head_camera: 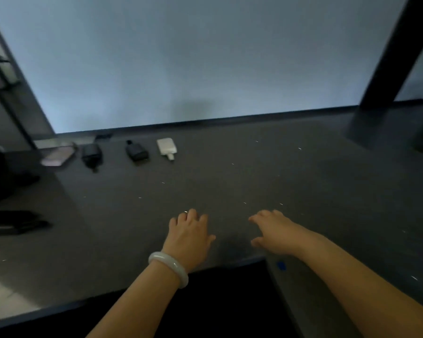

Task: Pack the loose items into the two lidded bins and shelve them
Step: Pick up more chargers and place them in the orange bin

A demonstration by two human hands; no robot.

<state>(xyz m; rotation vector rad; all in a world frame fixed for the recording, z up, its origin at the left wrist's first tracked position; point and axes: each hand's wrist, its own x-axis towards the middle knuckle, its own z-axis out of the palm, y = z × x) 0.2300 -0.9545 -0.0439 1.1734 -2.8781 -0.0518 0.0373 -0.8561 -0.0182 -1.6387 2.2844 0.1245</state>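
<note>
Several loose items lie in a row at the far left of a dark table (279, 181): a pale pink flat case (56, 156), a black charger (91, 153), a second black charger (136, 150) and a white charger (166, 147). My left hand (189, 234), with a pale bangle on the wrist, rests palm down near the table's front edge, fingers apart and holding nothing. To its right, my right hand (275, 231) hovers palm down with spread fingers, also holding nothing. No bin or lid is in view.
A flat black object (12, 222) lies near the table's left edge. A dark slanted post (391, 59) rises at the back right in front of a pale wall. A small blue tag (281, 265) sits on the front edge.
</note>
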